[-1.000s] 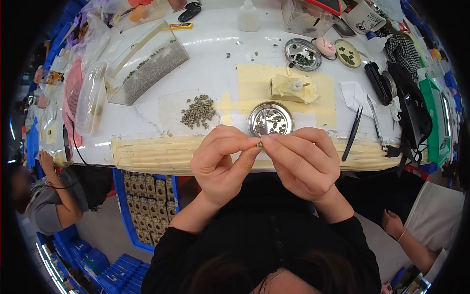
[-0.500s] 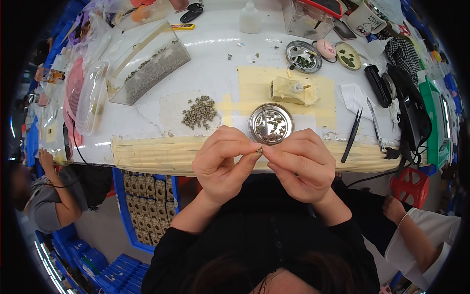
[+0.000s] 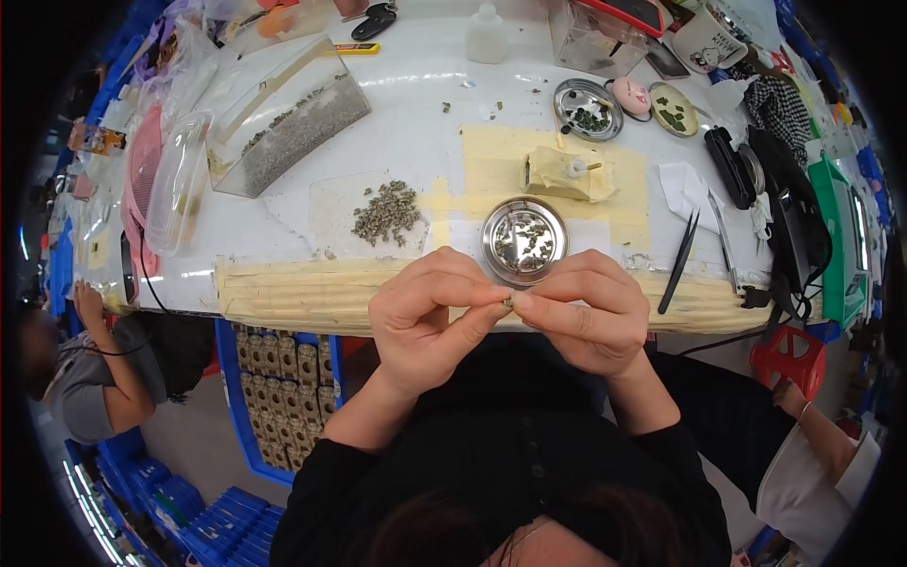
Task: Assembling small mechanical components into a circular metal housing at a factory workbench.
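Observation:
My left hand (image 3: 430,317) and my right hand (image 3: 588,312) meet in front of the table's near edge, fingertips pinched together on one tiny grey-green part (image 3: 508,302). Just beyond them stands a round metal dish (image 3: 524,240) with several small parts in it. A loose heap of the same small parts (image 3: 385,212) lies on a clear sheet to the left of the dish. Both sleeves are black.
Black tweezers (image 3: 682,259) lie right of the dish. Farther back are a tape-wrapped block (image 3: 565,176), two more round dishes (image 3: 588,108), a clear tray of parts (image 3: 283,123) and a white bottle (image 3: 487,34). Other people sit at lower left (image 3: 104,359) and lower right (image 3: 822,454).
My hands have stayed pinched together at the table edge, shifting only slightly. The person at lower right has moved an arm.

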The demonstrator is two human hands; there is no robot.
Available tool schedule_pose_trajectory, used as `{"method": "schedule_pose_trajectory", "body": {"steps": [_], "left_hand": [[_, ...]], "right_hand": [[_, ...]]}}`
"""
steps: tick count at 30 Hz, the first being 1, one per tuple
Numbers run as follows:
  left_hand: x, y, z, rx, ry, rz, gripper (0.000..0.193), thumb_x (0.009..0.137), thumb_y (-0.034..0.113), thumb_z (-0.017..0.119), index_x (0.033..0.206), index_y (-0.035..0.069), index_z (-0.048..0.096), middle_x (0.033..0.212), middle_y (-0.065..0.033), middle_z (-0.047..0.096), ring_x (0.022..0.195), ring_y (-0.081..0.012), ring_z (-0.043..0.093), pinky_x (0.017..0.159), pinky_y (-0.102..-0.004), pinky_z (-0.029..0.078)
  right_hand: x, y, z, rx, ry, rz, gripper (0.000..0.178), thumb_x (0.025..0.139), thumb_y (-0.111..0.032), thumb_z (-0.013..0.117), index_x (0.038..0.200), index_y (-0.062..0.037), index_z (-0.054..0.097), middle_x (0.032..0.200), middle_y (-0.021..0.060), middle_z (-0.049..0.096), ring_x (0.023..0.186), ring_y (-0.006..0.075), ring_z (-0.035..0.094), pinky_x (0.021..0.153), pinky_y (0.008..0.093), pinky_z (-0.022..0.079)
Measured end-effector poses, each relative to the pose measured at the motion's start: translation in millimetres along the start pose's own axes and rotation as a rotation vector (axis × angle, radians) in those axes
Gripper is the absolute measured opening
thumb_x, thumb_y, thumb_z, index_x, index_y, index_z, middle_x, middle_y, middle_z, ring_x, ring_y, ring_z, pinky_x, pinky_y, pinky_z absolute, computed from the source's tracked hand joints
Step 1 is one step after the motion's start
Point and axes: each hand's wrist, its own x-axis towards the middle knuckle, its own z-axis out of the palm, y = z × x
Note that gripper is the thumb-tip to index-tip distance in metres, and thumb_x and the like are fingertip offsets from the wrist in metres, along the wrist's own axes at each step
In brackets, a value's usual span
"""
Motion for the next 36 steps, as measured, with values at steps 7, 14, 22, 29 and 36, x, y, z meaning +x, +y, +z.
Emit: {"method": "schedule_pose_trajectory", "body": {"steps": [7, 14, 22, 29, 36], "left_hand": [[-2, -2, -1, -0.045, -0.001, -0.039, 0.016, 0.079, -0.009, 0.072, 0.094, -0.003, 0.070, 0.089, -0.0110, 0.067, 0.081, -0.0158, 0.061, 0.070, -0.0254, 0.047], [-6, -8, 7, -0.283, 0.088, -0.194, 0.013, 0.086, -0.008, 0.068, 0.098, -0.004, 0.068, 0.093, -0.0102, 0.066, 0.084, -0.0129, 0.061, 0.075, -0.0235, 0.048], [-7, -8, 12, -0.486, 0.217, -0.422, 0.011, 0.089, 0.000, 0.069, 0.100, -0.003, 0.068, 0.090, -0.0058, 0.068, 0.073, -0.0076, 0.059, 0.065, -0.0211, 0.048], [-6, -5, 13, -0.451, 0.246, -0.497, 0.012, 0.090, 0.003, 0.069, 0.101, -0.002, 0.069, 0.085, -0.0039, 0.068, 0.072, -0.0062, 0.058, 0.064, -0.0197, 0.047], [-7, -4, 11, -0.334, 0.164, -0.522, 0.010, 0.089, 0.002, 0.069, 0.099, -0.002, 0.070, 0.085, -0.0033, 0.068, 0.072, -0.0035, 0.057, 0.062, -0.0172, 0.045]], "right_hand": [[0, 1, 0, 0.024, -0.007, 0.016, 0.042, 0.063, -0.001, 0.078, 0.104, -0.0091, 0.076, 0.074, 0.0007, 0.062, 0.064, 0.0166, 0.056, 0.055, 0.0269, 0.046], [2, 1, 1, 0.099, -0.007, 0.132, 0.035, 0.070, 0.002, 0.078, 0.104, -0.0057, 0.075, 0.072, 0.0031, 0.062, 0.063, 0.0173, 0.058, 0.057, 0.0277, 0.046], [2, -2, 0, 0.090, 0.055, 0.280, 0.028, 0.074, 0.005, 0.075, 0.100, -0.0024, 0.075, 0.074, 0.0063, 0.065, 0.065, 0.0191, 0.060, 0.061, 0.0285, 0.047], [1, -3, 1, 0.088, 0.079, 0.362, 0.019, 0.077, 0.003, 0.075, 0.095, -0.0013, 0.073, 0.077, 0.0079, 0.067, 0.068, 0.0190, 0.062, 0.062, 0.0283, 0.047], [-1, 0, 2, 0.222, 0.059, 0.479, 0.013, 0.083, 0.000, 0.070, 0.096, -0.0006, 0.071, 0.083, 0.0085, 0.067, 0.072, 0.0165, 0.062, 0.067, 0.0271, 0.049]]}}
